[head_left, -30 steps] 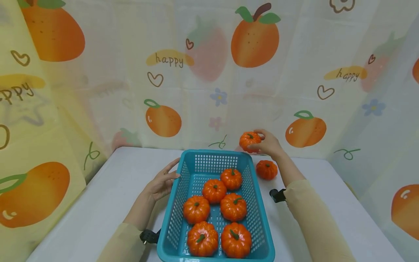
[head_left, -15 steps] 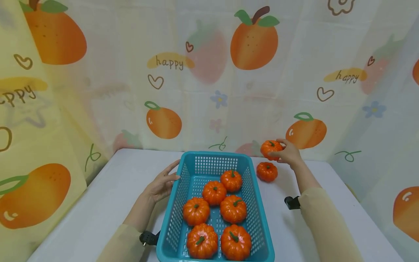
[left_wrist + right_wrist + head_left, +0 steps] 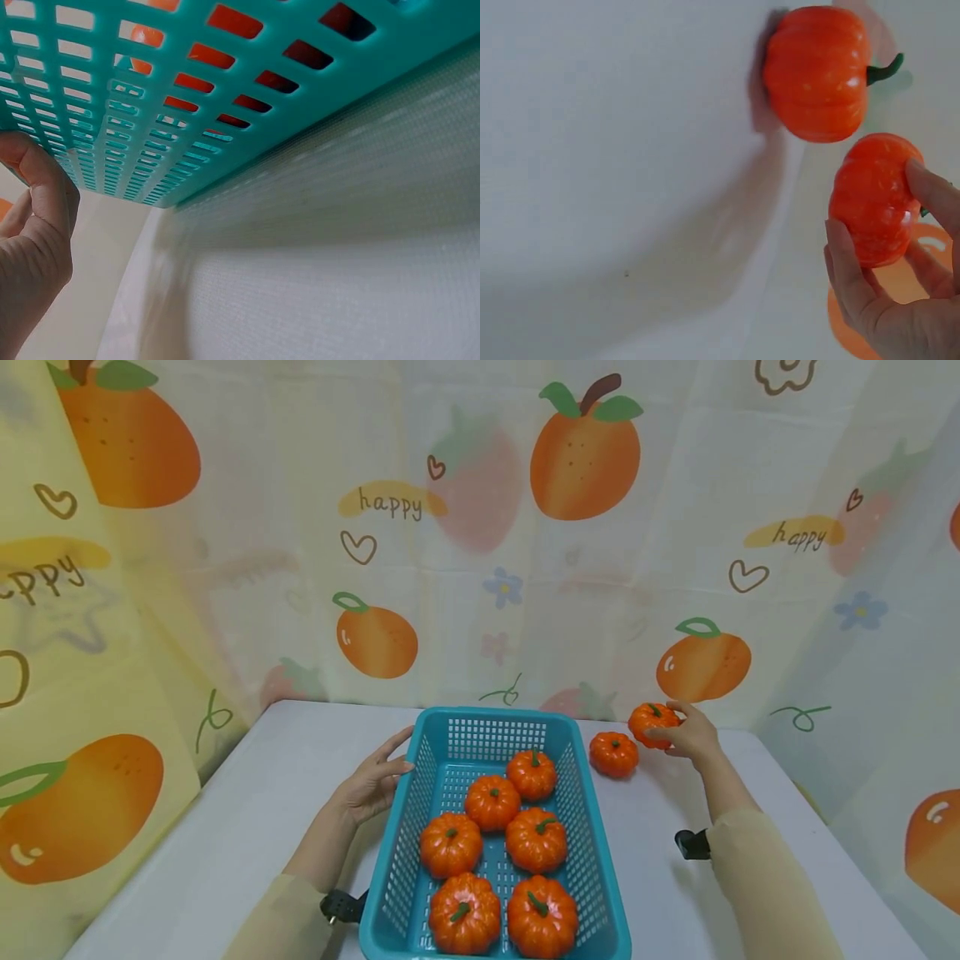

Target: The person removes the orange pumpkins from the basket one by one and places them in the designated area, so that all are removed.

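My right hand [image 3: 696, 737] holds a small orange toy pumpkin [image 3: 651, 725] with a green stem, thumb and fingers on its sides. In the right wrist view the held pumpkin [image 3: 874, 199] is tilted, and its shadow side faces the white tabletop. A second pumpkin [image 3: 613, 755] stands on the table just left of it, outside the basket. My left hand [image 3: 370, 785] rests its fingertips on the left side of a teal plastic basket [image 3: 603, 827]. Several pumpkins [image 3: 492, 802] sit inside the basket. In the left wrist view, the left hand [image 3: 37, 244] touches the perforated wall [image 3: 360, 82].
The white table [image 3: 300, 752] ends at a curtain [image 3: 465, 610] printed with oranges, hearts and words, which hangs behind it and along both sides. The basket's long sides run front to back. A black wrist strap [image 3: 692, 844] shows at the right sleeve.
My right hand has carried its pumpkin rightward and down, from near the basket's far right corner to beside the standing pumpkin. The left hand, basket and other pumpkins stay in place.
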A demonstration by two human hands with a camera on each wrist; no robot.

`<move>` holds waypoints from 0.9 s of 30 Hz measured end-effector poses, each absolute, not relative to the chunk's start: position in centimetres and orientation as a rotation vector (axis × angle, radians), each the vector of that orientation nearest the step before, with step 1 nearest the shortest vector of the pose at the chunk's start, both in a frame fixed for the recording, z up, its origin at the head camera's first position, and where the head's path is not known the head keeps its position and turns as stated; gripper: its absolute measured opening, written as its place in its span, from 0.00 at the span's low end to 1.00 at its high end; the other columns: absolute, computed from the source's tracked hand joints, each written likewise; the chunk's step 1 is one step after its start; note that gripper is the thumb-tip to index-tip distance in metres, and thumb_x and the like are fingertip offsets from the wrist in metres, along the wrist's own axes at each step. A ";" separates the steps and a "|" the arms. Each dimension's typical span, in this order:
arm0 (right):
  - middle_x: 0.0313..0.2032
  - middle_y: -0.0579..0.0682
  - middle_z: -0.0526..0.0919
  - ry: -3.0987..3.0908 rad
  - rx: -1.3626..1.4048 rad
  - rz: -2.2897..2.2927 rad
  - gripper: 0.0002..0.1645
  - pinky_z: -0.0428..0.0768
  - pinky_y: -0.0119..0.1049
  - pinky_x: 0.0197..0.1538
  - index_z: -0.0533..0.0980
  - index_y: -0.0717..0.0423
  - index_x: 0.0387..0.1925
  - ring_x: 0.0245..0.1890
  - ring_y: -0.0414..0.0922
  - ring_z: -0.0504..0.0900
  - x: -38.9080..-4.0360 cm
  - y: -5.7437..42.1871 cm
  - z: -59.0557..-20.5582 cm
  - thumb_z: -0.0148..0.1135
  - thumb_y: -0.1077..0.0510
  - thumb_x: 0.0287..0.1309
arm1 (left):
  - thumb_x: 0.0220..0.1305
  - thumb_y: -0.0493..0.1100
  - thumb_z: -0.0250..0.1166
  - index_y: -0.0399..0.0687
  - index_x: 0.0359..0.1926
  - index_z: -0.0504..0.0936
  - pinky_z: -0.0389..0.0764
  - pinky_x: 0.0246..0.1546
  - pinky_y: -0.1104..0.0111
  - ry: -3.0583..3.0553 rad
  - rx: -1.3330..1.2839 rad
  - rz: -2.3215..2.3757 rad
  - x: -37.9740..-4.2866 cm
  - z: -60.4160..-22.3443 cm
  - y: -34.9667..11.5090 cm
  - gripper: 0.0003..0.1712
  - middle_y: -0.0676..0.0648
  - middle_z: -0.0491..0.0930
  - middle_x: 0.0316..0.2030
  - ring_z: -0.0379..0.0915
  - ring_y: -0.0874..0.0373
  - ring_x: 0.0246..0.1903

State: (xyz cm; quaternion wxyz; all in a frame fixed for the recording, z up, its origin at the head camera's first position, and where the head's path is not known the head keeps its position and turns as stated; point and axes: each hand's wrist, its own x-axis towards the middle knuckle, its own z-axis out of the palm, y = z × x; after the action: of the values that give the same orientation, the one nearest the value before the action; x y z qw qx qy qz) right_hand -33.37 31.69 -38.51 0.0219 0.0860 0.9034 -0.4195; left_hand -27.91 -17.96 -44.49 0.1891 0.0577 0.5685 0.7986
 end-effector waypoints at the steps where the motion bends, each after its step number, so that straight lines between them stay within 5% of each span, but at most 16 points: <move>1: 0.70 0.75 0.56 2.797 0.278 -1.295 0.50 0.88 0.38 0.44 0.49 0.64 0.75 0.60 0.65 0.71 -33.3 31.9 -38.7 0.65 0.54 0.61 | 0.72 0.34 0.52 0.61 0.78 0.46 0.88 0.43 0.65 1.599 0.164 2.245 -27.9 -44.5 -18.0 0.41 0.43 0.62 0.66 0.80 0.56 0.46; 15: 0.72 0.74 0.50 2.682 0.457 -1.245 0.51 0.86 0.44 0.53 0.46 0.64 0.76 0.61 0.65 0.65 -32.6 34.2 -40.9 0.63 0.52 0.62 | 0.71 0.33 0.53 0.61 0.78 0.46 0.88 0.43 0.63 1.593 0.169 2.242 -27.9 -44.4 -17.9 0.42 0.40 0.61 0.67 0.81 0.55 0.45; 27: 0.71 0.75 0.52 2.669 0.424 -1.214 0.50 0.87 0.40 0.48 0.50 0.66 0.74 0.57 0.62 0.68 -32.4 34.5 -42.1 0.64 0.53 0.60 | 0.70 0.32 0.52 0.60 0.78 0.46 0.88 0.42 0.64 1.570 0.168 2.254 -27.8 -44.3 -17.9 0.42 0.43 0.64 0.63 0.81 0.56 0.43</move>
State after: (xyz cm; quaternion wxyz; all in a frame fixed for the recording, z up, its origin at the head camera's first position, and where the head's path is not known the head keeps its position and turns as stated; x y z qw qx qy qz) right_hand -32.44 34.54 -42.13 0.0892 0.1427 0.8973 -0.4080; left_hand -27.84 -17.93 -44.31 0.1936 0.0597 0.5597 0.8035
